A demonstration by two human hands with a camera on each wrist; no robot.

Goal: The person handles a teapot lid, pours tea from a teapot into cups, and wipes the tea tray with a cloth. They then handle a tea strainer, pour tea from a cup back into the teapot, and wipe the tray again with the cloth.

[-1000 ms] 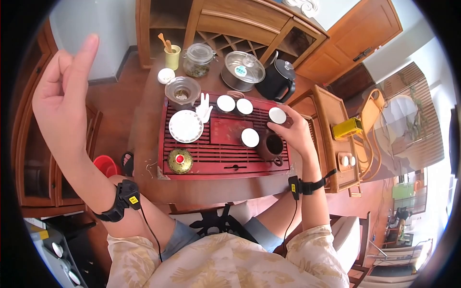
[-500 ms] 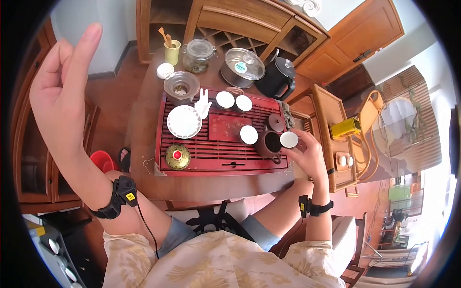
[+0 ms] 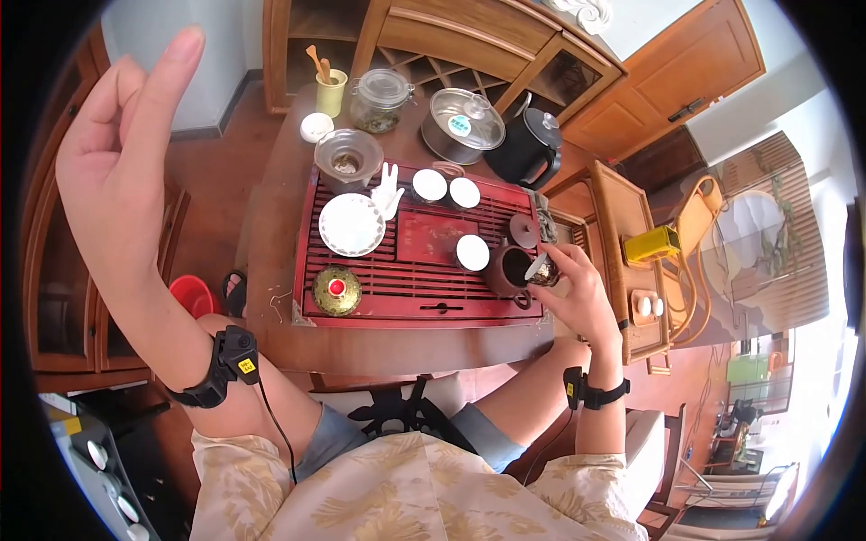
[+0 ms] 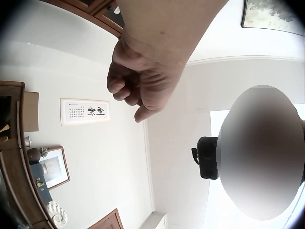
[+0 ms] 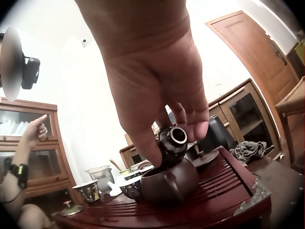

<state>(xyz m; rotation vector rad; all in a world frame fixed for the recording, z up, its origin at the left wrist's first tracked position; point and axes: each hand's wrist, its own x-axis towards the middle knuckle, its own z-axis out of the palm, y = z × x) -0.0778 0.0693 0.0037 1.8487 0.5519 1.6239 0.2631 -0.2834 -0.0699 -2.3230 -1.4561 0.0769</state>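
Note:
My right hand (image 3: 585,293) pinches a small dark-patterned teacup (image 3: 546,272) with a white inside between thumb and fingers. The teacup (image 5: 174,149) is tipped over the open mouth of a brown clay teapot (image 5: 164,186) in the right wrist view. On the red slatted tea tray (image 3: 415,316) stands that teapot, its round lid (image 3: 522,230) lying behind it. A third-row white-lined cup (image 3: 472,252) sits left of the pot. High at the left, well off the table, my left hand (image 3: 117,162) has curled fingers, one digit pointing up, and holds nothing.
Also on the tray are two more cups (image 3: 447,200), a white lidless bowl (image 3: 352,225), a patterned lid (image 3: 337,290) and a white hand-shaped ornament (image 3: 388,192). Behind stand a strainer bowl (image 3: 348,162), glass jar (image 3: 381,101), steel pot (image 3: 462,126) and black kettle (image 3: 528,149).
My right hand has brought the teacup from behind the teapot toward the body, beside the pot's mouth, and tipped it leftward over it. The left hand stays raised, slightly higher.

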